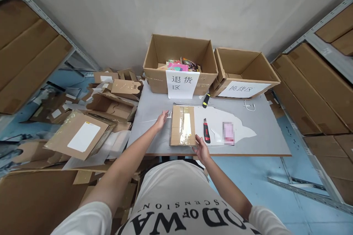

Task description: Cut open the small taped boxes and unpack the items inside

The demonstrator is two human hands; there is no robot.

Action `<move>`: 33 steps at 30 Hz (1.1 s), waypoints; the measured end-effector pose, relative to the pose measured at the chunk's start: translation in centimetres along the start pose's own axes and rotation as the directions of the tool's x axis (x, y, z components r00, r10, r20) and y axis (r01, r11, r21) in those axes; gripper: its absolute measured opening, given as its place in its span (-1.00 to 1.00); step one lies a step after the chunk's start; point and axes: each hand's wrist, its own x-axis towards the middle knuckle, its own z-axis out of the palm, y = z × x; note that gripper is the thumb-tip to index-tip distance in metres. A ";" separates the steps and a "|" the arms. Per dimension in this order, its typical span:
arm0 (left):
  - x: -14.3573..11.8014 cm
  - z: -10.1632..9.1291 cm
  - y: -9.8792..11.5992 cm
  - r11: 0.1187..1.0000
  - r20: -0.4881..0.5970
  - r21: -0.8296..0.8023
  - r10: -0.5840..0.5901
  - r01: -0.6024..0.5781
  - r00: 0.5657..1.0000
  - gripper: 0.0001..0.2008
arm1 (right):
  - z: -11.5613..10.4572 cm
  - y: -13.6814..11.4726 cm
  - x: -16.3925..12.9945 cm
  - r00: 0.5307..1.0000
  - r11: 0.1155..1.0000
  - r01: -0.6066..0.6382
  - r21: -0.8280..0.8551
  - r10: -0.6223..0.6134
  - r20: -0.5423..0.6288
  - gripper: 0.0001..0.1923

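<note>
Now both open hands, left hand and right hand, flank the taped parcel; steady it squarely, red knife just beyond right fingertips.

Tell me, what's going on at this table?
A person stands at a grey table with a flat, taped cardboard parcel lying on it. The left hand rests open at the parcel's far left corner, the right hand at its near right corner. A red box cutter lies just to the right. Two open boxes with paper labels sit at the back.
</note>
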 end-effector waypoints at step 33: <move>-3.0 -2.5 2.5 0.981 0.046 -0.003 0.195 -0.195 0.980 -0.21 | -1.0 -5.5 2.6 0.978 0.980 -0.168 -0.103 0.179 0.111 -0.35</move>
